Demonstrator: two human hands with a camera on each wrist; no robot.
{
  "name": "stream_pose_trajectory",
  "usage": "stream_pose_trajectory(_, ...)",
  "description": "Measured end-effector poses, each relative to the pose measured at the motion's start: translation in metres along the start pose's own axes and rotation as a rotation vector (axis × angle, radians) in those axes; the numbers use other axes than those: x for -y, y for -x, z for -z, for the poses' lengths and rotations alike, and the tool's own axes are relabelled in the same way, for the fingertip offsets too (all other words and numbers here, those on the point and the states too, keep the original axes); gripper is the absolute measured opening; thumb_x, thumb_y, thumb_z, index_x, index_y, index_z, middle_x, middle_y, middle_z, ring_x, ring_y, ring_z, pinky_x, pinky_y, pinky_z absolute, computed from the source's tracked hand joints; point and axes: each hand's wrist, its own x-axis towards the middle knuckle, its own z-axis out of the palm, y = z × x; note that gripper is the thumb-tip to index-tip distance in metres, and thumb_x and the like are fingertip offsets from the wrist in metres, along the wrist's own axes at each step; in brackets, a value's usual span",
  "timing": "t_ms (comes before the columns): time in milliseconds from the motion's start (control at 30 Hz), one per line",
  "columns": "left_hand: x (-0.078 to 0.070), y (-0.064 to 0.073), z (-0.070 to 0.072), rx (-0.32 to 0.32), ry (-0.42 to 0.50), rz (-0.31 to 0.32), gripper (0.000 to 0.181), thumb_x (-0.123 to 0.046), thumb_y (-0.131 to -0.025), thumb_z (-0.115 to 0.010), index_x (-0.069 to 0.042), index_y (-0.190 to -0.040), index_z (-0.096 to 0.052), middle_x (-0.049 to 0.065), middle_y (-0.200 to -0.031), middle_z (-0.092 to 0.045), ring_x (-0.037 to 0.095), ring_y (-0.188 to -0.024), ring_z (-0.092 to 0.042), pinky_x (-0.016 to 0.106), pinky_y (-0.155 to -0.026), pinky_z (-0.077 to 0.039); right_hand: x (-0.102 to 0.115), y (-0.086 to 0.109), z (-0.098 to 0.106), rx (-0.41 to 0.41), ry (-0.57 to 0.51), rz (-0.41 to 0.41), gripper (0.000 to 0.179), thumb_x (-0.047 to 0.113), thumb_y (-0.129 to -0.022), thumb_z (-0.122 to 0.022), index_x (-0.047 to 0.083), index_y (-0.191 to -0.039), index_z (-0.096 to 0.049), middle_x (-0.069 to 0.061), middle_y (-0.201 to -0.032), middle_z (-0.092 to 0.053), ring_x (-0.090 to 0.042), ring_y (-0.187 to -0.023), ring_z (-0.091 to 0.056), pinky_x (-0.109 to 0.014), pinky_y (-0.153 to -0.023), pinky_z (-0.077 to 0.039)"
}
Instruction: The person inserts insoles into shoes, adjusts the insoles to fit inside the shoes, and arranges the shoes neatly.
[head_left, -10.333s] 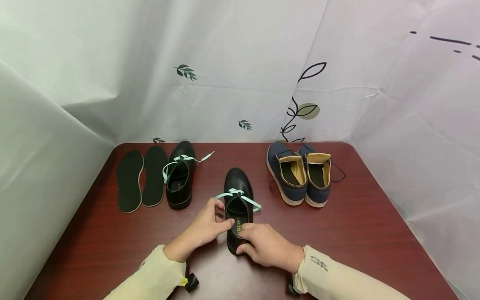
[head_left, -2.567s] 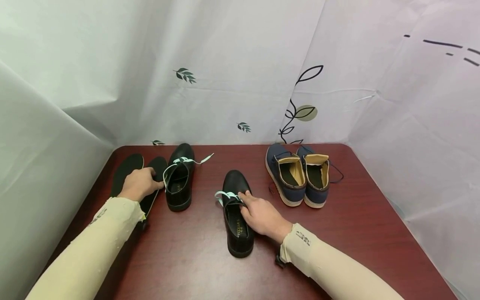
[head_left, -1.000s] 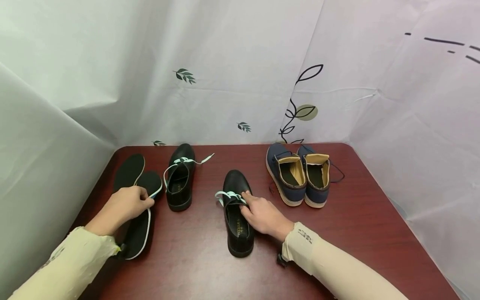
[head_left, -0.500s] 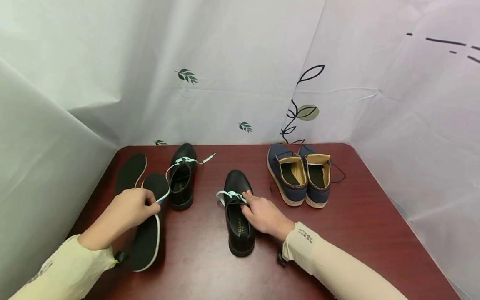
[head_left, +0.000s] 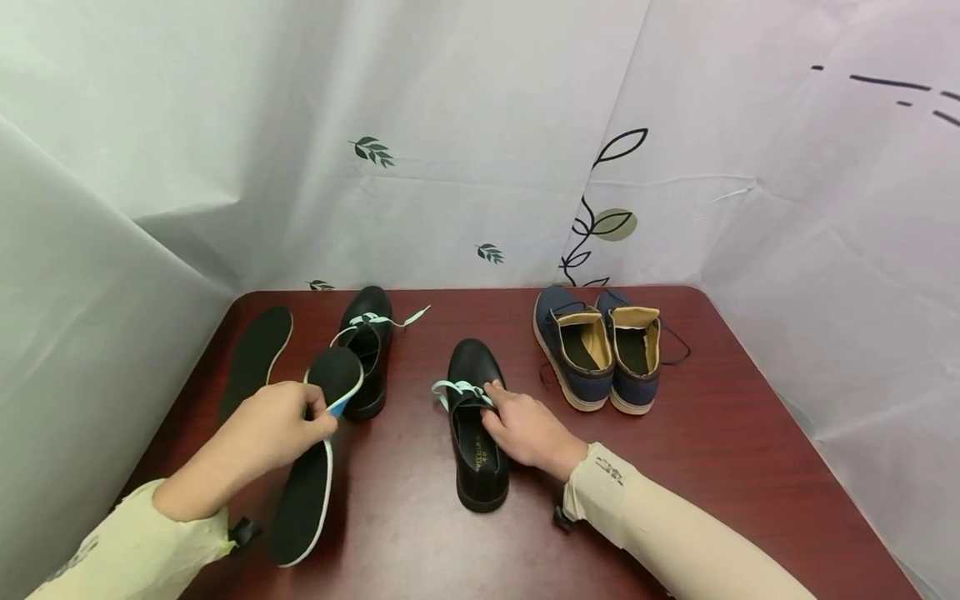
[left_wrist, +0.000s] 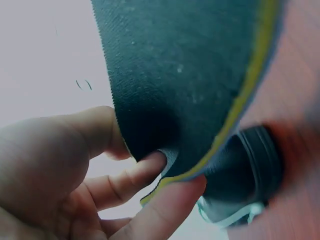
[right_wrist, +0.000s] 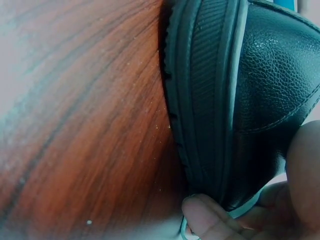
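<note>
In the head view my left hand [head_left: 270, 433] pinches a black insole [head_left: 303, 504] with a pale edge, raised at a tilt over the table's left side. The left wrist view shows the fingers bending the insole [left_wrist: 185, 75] where they pinch it. My right hand [head_left: 528, 429] grips the side of a black leather shoe [head_left: 472, 362] with mint-green laces, fingers at the lacing. In the right wrist view a fingertip [right_wrist: 200, 215] presses by the sole of this shoe [right_wrist: 210, 90]. The shoe sits upright mid-table, toe away from me.
A second black insole [head_left: 258, 354] lies at the table's far left. Beside it stands another black shoe [head_left: 367, 304] with mint laces, partly overlapped by the held insole. A pair of navy shoes [head_left: 588, 392] stands back right on the reddish table [head_left: 712, 467]. White curtains surround it.
My left hand has left the near shoe, taken hold of the right-hand insole, drawn it toward me and lifted it rightward. My right hand has shifted from the shoe's heel to its lacing.
</note>
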Motion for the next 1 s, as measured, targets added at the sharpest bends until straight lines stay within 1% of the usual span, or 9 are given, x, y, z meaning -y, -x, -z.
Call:
stream_pose_trajectory(200, -0.034, 0.002, -0.008, 0.07, 0.055, -0.062, 0.018, -0.018, -0.078, -0.062, -0.023, -0.063, -0.052, -0.008, -0.059, -0.046, 0.009, -0.054, -0.042, 0.027, -0.052, -0.034, -0.001, 0.0, 0.0, 0.008, -0.004, 0.0, 0.057, 0.036, -0.103, -0.043, 0.004, -0.151, -0.044, -0.015, -0.151, -0.046, -0.021, -0.135, -0.05, -0.041, -0.106, -0.046)
stream_pose_trajectory(467, -0.078, 0.006, -0.014, 0.17, 0.166, -0.231, 0.021, -0.016, -0.076, -0.062, -0.027, -0.061, -0.052, -0.013, -0.059, -0.043, 0.002, -0.054, -0.038, 0.023, -0.052, -0.033, -0.002, -0.001, 0.003, 0.028, -0.015, 0.01, 0.057, 0.035, -0.103, -0.043, 0.005, -0.152, -0.042, -0.016, -0.152, -0.044, -0.021, -0.134, -0.05, -0.04, -0.104, -0.047)
stream_pose_trajectory(633, -0.099, 0.004, -0.026, 0.218, 0.213, -0.32, 0.022, -0.017, -0.075, -0.061, -0.027, -0.059, -0.051, -0.016, -0.056, -0.039, 0.0, -0.053, -0.039, 0.021, -0.05, -0.033, -0.002, -0.002, 0.007, 0.068, -0.021, -0.001, 0.057, 0.035, -0.104, -0.042, 0.005, -0.152, -0.04, -0.015, -0.154, -0.042, -0.021, -0.132, -0.052, -0.039, -0.1, -0.05)
stream_pose_trajectory(700, -0.104, 0.003, -0.032, 0.248, 0.223, -0.342, 0.022, -0.018, -0.076, -0.061, -0.027, -0.059, -0.05, -0.016, -0.055, -0.039, 0.001, -0.053, -0.039, 0.021, -0.05, -0.032, -0.002, -0.003, 0.009, 0.091, -0.028, -0.002, 0.057, 0.035, -0.104, -0.041, 0.004, -0.152, -0.04, -0.015, -0.153, -0.044, -0.02, -0.123, -0.06, -0.037, -0.095, -0.052)
stream_pose_trajectory(767, -0.108, 0.001, -0.037, 0.282, 0.226, -0.349, 0.022, -0.018, -0.076, -0.061, -0.026, -0.059, -0.051, -0.016, -0.055, -0.039, 0.001, -0.051, -0.038, 0.022, -0.049, -0.032, -0.003, -0.004, 0.013, 0.125, -0.046, -0.007, 0.058, 0.036, -0.105, -0.042, 0.004, -0.153, -0.039, -0.017, -0.138, -0.06, -0.02, -0.1, -0.069, -0.034, -0.085, -0.052)
stream_pose_trajectory(833, -0.109, -0.002, -0.042, 0.317, 0.229, -0.34, 0.022, -0.019, -0.077, -0.061, -0.025, -0.059, -0.051, -0.015, -0.053, -0.039, 0.002, -0.049, -0.037, 0.022, -0.048, -0.031, -0.004, -0.006, 0.016, 0.157, -0.065, -0.016, 0.058, 0.037, -0.105, -0.042, 0.005, -0.153, -0.039, -0.014, -0.108, -0.07, -0.016, -0.072, -0.063, -0.032, -0.074, -0.05)
stream_pose_trajectory(867, -0.11, -0.003, -0.044, 0.329, 0.23, -0.335, 0.022, -0.019, -0.077, -0.061, -0.025, -0.058, -0.051, -0.015, -0.051, -0.039, 0.002, -0.048, -0.037, 0.022, -0.048, -0.031, -0.005, -0.006, 0.017, 0.174, -0.079, -0.019, 0.057, 0.036, -0.105, -0.043, 0.006, -0.153, -0.039, -0.011, -0.092, -0.07, -0.015, -0.06, -0.055, -0.031, -0.069, -0.047)
stream_pose_trajectory(933, -0.11, -0.006, -0.049, 0.345, 0.231, -0.322, 0.023, -0.02, -0.078, -0.062, -0.024, -0.058, -0.052, -0.016, -0.049, -0.039, 0.003, -0.045, -0.037, 0.022, -0.047, -0.031, -0.006, -0.007, 0.019, 0.199, -0.096, -0.028, 0.058, 0.037, -0.105, -0.043, 0.007, -0.154, -0.039, -0.003, -0.072, -0.059, -0.014, -0.052, -0.043, -0.03, -0.065, -0.044)
stream_pose_trajectory(1000, -0.111, -0.01, -0.052, 0.351, 0.237, -0.31, 0.024, -0.02, -0.08, -0.062, -0.024, -0.057, -0.052, -0.017, -0.046, -0.039, 0.003, -0.044, -0.038, 0.023, -0.046, -0.032, -0.006, -0.007, 0.02, 0.208, -0.101, -0.031, 0.058, 0.038, -0.105, -0.043, 0.008, -0.154, -0.038, 0.001, -0.068, -0.056, -0.011, -0.05, -0.039, -0.029, -0.063, -0.043)
